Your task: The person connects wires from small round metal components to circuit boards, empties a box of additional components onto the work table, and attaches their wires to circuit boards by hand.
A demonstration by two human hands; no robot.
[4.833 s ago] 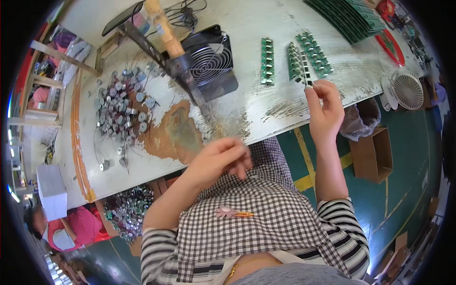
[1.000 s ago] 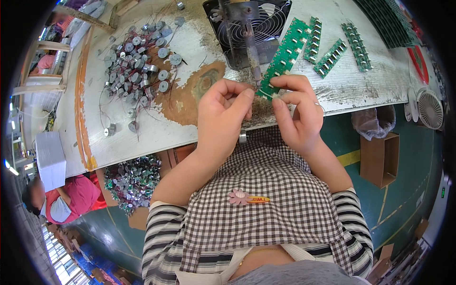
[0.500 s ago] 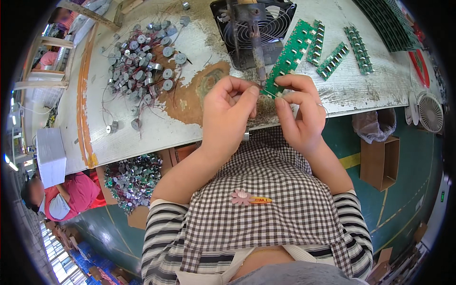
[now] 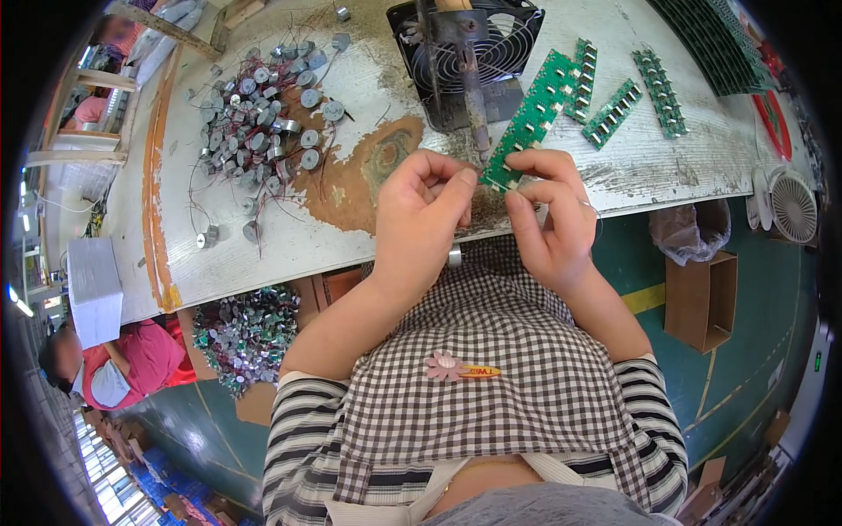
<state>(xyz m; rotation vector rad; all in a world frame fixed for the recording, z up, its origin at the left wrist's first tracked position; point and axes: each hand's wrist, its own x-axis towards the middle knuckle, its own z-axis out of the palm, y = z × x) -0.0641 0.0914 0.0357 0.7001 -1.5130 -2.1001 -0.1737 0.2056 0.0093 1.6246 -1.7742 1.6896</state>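
My left hand (image 4: 425, 210) is closed in a pinch just left of the soldering iron tip. A small silver motor (image 4: 454, 255) hangs below it at the table edge; its thin wires run up into the fingers, mostly hidden. With thumb and fingers, my right hand (image 4: 554, 210) grips the near end of a long green circuit board (image 4: 529, 118) carrying rows of small metal parts. The board slants up and away to the right. Above its near corner, the upright soldering iron (image 4: 474, 96) points down, its tip between my two hands.
A black fan (image 4: 509, 44) stands behind the iron. Wired motors (image 4: 263, 114) are heaped at left. Smaller boards (image 4: 614, 112) lie at right, near dark stacked racks (image 4: 710, 44). Below the table are a box of parts (image 4: 246, 337) and a cardboard box (image 4: 702, 302). Another person (image 4: 132, 359) sits at left.
The long board has slid slightly toward me and left, with my right hand shifting a little left. A thin strand seen between my hands earlier no longer shows. My left hand hardly moved.
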